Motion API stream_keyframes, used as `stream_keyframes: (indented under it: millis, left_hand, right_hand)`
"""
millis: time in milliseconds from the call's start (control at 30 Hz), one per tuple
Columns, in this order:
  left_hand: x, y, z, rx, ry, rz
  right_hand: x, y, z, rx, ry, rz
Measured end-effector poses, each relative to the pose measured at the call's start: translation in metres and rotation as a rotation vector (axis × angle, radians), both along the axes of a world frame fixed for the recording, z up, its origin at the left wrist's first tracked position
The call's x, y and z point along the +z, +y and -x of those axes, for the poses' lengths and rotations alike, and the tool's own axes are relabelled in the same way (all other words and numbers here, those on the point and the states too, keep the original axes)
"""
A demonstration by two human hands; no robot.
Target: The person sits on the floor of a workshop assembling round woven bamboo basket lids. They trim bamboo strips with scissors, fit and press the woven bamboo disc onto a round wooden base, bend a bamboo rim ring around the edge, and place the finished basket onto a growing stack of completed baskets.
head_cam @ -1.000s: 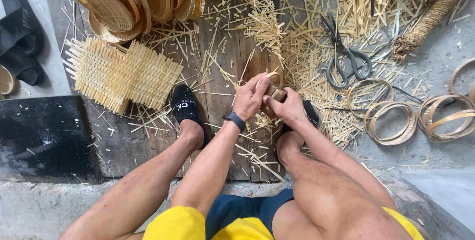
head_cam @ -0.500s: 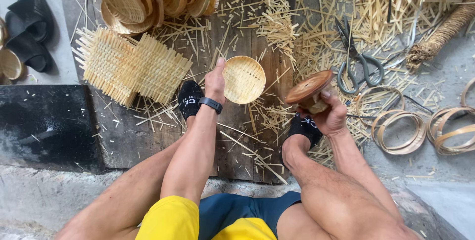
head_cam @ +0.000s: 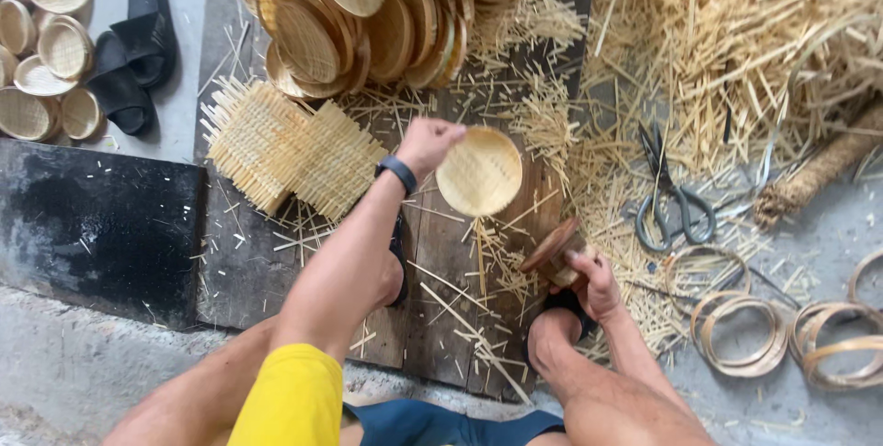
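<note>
The left hand (head_cam: 428,141) pinches the rim of a small woven tray (head_cam: 479,171), holding it out above the dark wooden board (head_cam: 441,253) on the floor. The right hand (head_cam: 596,282) is closed around a round wooden mould (head_cam: 554,251), just below and right of the tray. Beyond the tray lies a heap of finished trays (head_cam: 359,14); left of it, flat woven mats (head_cam: 290,147). Right of it lie scissors (head_cam: 670,198), and farther right, bamboo hoops (head_cam: 736,331) and loose strips (head_cam: 736,32).
</note>
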State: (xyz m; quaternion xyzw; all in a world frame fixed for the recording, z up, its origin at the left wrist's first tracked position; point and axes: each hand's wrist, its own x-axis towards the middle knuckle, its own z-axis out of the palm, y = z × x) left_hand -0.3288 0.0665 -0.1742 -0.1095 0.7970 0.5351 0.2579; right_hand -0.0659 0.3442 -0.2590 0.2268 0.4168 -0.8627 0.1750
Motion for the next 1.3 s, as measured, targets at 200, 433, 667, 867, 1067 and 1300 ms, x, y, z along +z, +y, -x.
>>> stream_keyframes:
  millis: [200,433,667,867,1067,1300]
  left_hand:
    - [0.103,-0.012,0.113,0.607,0.278,-0.947]
    - [0.053,0.028,0.012,0.035,-0.125,-0.073]
    - [-0.05,0.065,-0.14,0.252,-0.563,-0.327]
    - [-0.05,0.043,-0.122,0.161,-0.052,-0.316]
    - [-0.01,-0.057,-0.062,-0.245,0.678,0.668]
    - [-0.009,-0.169,-0.045,-0.499,0.127,1.335]
  right_hand:
    - [-0.002,0.001,0.005,0.018,-0.079,-0.007]
    - [0.018,-0.005,0.016,0.048,0.002,-0.058]
    - [0.033,-0.016,0.048,0.067,0.042,0.056]
    - [0.009,-0.019,0.069,0.194,-0.032,-0.48]
    - [0.004,-0.048,0.075,-0.111,-0.098,-0.064]
    - [0.008,-0.055,0.07,0.044,-0.093,-0.014]
